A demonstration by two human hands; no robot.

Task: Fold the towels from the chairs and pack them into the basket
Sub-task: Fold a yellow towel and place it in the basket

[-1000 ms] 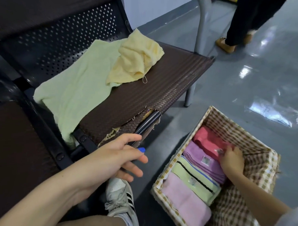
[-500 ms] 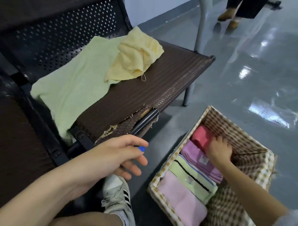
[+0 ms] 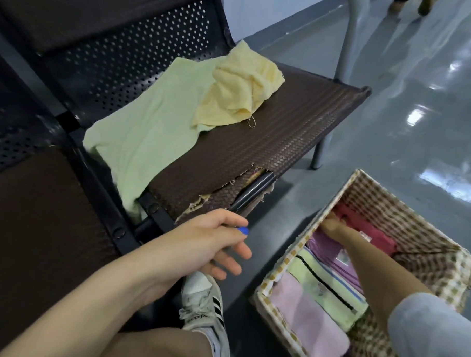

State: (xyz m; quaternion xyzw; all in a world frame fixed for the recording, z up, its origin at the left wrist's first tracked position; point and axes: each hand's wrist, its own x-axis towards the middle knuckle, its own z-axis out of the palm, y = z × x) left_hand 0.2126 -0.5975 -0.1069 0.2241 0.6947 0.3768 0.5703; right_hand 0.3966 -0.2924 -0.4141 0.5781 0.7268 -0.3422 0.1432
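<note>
Two towels on the bench point(image 3: 294, 127) seat: spread towel point(image 3: 151, 133) toward the seat's left edge, draped over that edge and down at the front left corner; crumpled towel point(image 3: 241, 91) near the back edge, overlapping the spread towel's right side. On the floor point(image 3: 388, 123), right of and in front of the bench, basket point(image 3: 432, 204). Inside, four folded towels point(image 3: 328, 282) in a row along its left wall. Right hand point(image 3: 332, 226) in the basket at the row's far end, against the left wall. Left hand point(image 3: 204, 241) just in front of the seat's front edge, above a shoe point(image 3: 205, 306) on the floor.
</note>
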